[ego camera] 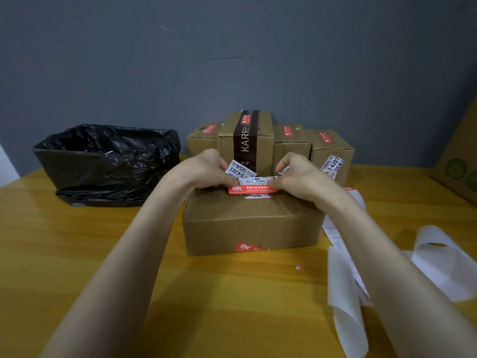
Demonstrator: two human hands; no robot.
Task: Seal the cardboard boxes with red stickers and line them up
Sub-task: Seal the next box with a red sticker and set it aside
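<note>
between the two pinches, a red sticker stretched flat, left hand clamped on one end and right hand on the other, just over the far top edge of the near cardboard box. sealing step in hand, apparently; next, lowering squarely across the flap seam and pressing down. beyond the grip, four sealed boxes lined against the wall; off to the right, peeled backing sheets.

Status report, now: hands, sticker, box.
Left hand and right hand pinch a red sticker by its ends, over the near box top. Four stickered boxes lined up behind. Nothing in the way.
</note>
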